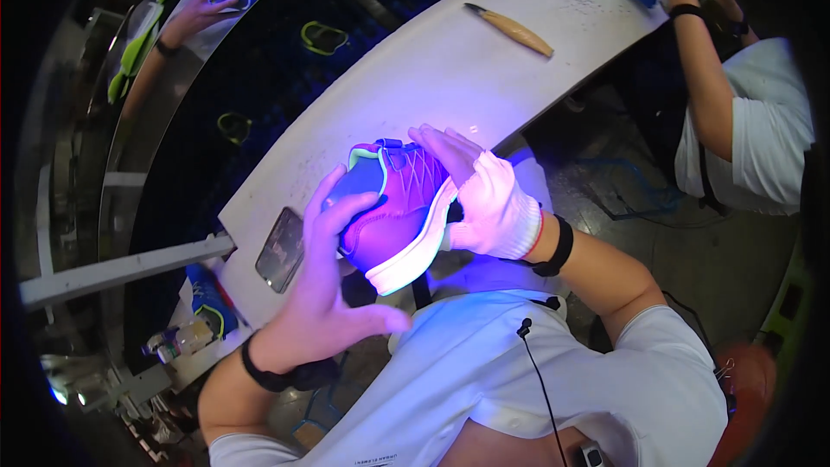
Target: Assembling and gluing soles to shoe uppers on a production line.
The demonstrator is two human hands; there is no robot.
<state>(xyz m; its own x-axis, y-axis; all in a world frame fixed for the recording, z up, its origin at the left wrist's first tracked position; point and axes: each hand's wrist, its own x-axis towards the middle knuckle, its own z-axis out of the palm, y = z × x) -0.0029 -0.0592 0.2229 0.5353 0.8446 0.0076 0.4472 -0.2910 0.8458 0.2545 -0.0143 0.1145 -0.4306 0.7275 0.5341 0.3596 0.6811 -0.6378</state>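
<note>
By the table [415, 69], the shoe [389, 220] could twist loose if the right hand [497, 207] holding it slackens — the left hand [320, 292] spreads wide around the heel.

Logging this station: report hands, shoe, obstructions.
Right hand, part-gloved, holding white-soled shoe. Left hand open at heel end, thumb off. Phone on table near left hand; nothing seen obstructing.

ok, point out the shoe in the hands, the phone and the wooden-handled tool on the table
Shoe [396, 218], head view, on the side of its upper.
Phone [281, 249], head view, on its dark screen.
Wooden-handled tool [513, 32], head view, on its handle.
</note>
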